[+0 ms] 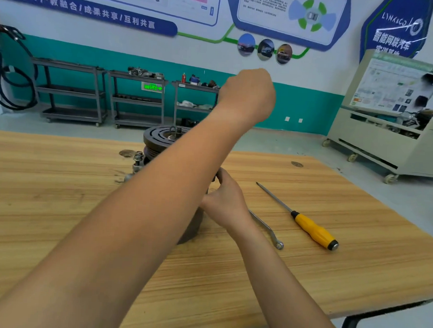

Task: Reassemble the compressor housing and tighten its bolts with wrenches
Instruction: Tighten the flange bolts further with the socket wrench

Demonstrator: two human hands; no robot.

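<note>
Sitting toward the table's (pixel 59 206) twelve o'clock, the compressor (pixel 151 152) looks heavy, rigid metal, best steadied by its pulley (pixel 159 135), while the right hand (pixel 225 201) grips the wrench (pixel 267 228) at its four o'clock (whether the raised, curled left hand (pixel 248 93) holds anything, I cannot tell).

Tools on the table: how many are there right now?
2. A wrench runs out from under the right hand, by the compressor; a yellow-handled screwdriver lies to the right of it, apart. The left forearm may hide more.
</note>
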